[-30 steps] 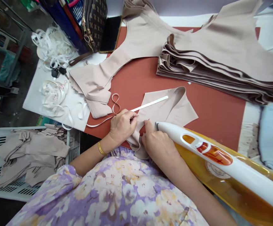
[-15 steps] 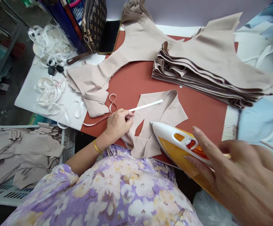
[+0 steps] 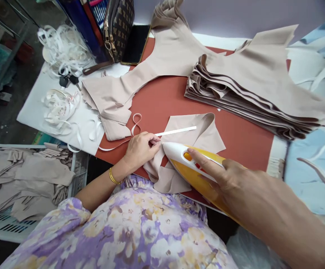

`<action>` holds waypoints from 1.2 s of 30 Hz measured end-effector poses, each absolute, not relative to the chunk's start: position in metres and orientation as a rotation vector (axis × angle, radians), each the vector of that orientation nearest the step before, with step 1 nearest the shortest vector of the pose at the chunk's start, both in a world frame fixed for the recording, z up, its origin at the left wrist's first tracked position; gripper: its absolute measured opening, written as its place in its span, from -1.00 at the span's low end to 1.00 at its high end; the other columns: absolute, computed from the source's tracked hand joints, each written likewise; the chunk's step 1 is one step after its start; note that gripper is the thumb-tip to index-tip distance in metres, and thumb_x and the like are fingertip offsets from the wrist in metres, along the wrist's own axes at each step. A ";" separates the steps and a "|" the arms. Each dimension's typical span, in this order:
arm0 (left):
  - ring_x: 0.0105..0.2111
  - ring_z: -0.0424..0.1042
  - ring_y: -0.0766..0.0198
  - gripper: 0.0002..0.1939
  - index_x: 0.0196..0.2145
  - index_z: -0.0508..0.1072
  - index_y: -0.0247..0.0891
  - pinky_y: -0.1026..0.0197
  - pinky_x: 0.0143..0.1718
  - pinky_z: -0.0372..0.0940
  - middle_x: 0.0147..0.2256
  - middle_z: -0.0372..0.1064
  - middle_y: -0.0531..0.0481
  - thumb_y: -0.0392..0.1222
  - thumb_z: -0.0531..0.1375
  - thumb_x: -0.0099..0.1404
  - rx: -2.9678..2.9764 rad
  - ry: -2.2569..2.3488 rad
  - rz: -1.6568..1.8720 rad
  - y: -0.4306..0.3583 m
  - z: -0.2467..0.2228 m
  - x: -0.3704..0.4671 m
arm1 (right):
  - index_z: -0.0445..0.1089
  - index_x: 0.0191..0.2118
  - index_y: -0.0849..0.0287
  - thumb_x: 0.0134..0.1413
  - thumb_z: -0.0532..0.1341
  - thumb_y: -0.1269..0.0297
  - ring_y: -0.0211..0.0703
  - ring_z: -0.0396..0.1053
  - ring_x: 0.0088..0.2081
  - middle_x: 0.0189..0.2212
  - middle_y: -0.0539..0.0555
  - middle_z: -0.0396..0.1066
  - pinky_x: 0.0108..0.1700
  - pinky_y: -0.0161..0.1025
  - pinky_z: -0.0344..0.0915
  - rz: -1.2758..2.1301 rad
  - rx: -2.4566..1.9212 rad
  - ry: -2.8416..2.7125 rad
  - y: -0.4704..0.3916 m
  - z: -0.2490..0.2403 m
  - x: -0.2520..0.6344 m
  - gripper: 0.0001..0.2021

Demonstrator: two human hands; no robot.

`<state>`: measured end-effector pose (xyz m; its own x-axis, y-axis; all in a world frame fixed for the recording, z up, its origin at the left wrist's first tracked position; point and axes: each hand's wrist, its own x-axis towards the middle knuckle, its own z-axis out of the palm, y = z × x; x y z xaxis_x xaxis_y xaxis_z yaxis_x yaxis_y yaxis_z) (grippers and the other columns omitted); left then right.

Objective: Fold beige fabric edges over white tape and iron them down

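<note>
My right hand [image 3: 221,168] is wrapped round the handle of a white and yellow clothes iron [image 3: 173,151], index finger stretched forward along its top. The iron's tip lies over a beige fabric piece [image 3: 201,123], close to my left fingertips. My left hand [image 3: 142,147] is closed in a pinch on a narrow white tape [image 3: 179,131] at the edge of that piece. One end of the tape extends straight across the fabric; the other trails left in a loop [image 3: 136,123]. Part of the fabric is hidden under the iron.
A thick stack of beige fabric pieces [image 3: 235,101] stands at the right on the red-brown board [image 3: 157,97]. More cut fabric [image 3: 112,108] lies left. White tape heaps [image 3: 64,48], a phone [image 3: 136,45] and a patterned bag [image 3: 120,30] are behind. A white basket [image 3: 80,168] holds fabric.
My right hand has carried the iron left, over the fabric and up near my left fingers. My left hand stays pinched on the tape. The view has shifted slightly.
</note>
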<state>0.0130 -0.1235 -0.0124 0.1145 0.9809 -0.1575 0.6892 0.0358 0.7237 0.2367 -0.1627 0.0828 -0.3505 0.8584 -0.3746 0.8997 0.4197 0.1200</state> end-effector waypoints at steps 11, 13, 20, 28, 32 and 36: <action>-0.15 0.41 0.13 -0.59 -0.20 0.53 -0.25 0.10 -0.02 0.30 -0.20 0.45 -0.08 -0.06 0.46 0.01 2.160 1.004 0.411 -0.084 0.024 0.014 | -0.09 0.41 -0.27 0.13 0.17 0.38 -0.26 0.17 -0.68 -0.56 -0.02 0.29 -0.59 -0.29 -0.34 -0.065 1.280 2.128 -0.143 0.084 0.218 -0.21; -0.23 0.41 0.17 -0.63 -0.31 0.54 -0.25 0.12 -0.09 0.29 -0.30 0.45 -0.03 -0.06 0.49 -0.04 2.143 1.028 0.365 -0.076 0.023 0.018 | -0.14 0.41 -0.29 0.16 0.15 0.36 -0.27 0.18 -0.68 -0.54 -0.03 0.31 -0.60 -0.31 -0.32 -0.119 1.281 2.095 -0.139 0.087 0.215 -0.22; -0.33 0.39 0.22 -0.69 -0.43 0.52 -0.22 0.17 -0.20 0.27 -0.42 0.41 0.05 -0.13 0.52 -0.10 2.106 1.113 0.264 -0.066 0.031 0.025 | -0.25 0.42 -0.31 0.08 0.09 0.49 -0.26 0.21 -0.67 -0.55 -0.01 0.29 -0.61 -0.33 -0.29 -0.249 1.238 1.991 -0.125 0.092 0.206 -0.12; -0.38 0.37 0.24 -0.65 -0.47 0.52 -0.22 0.16 -0.22 0.25 -0.47 0.39 0.08 -0.13 0.55 -0.18 2.136 1.069 0.243 -0.055 0.031 0.026 | -0.29 0.42 -0.33 0.10 -0.02 0.55 -0.26 0.20 -0.64 -0.50 0.04 0.33 -0.58 -0.35 -0.19 -0.362 1.238 1.977 -0.115 0.093 0.202 -0.13; -0.35 0.38 0.21 -0.67 -0.48 0.51 -0.21 0.15 -0.19 0.24 -0.48 0.37 0.08 -0.14 0.54 -0.16 2.119 1.108 0.234 -0.053 0.032 0.027 | -0.29 0.43 -0.30 0.10 -0.04 0.55 -0.26 0.19 -0.64 -0.51 0.03 0.31 -0.58 -0.34 -0.18 -0.324 1.269 2.020 -0.115 0.092 0.204 -0.14; -0.33 0.39 0.20 -0.68 -0.48 0.51 -0.21 0.13 -0.18 0.23 -0.46 0.38 0.07 -0.18 0.53 -0.17 2.088 1.137 0.213 -0.052 0.034 0.028 | -0.31 0.43 -0.31 0.14 -0.05 0.53 -0.25 0.19 -0.63 -0.50 0.03 0.31 -0.59 -0.33 -0.16 -0.343 1.287 2.034 -0.117 0.089 0.207 -0.16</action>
<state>0.0276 -0.0515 0.0338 0.5939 0.7814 -0.1913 0.6594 -0.3366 0.6722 0.2065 -0.1167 0.0895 -0.2653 0.6867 -0.6769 0.8707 0.4722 0.1378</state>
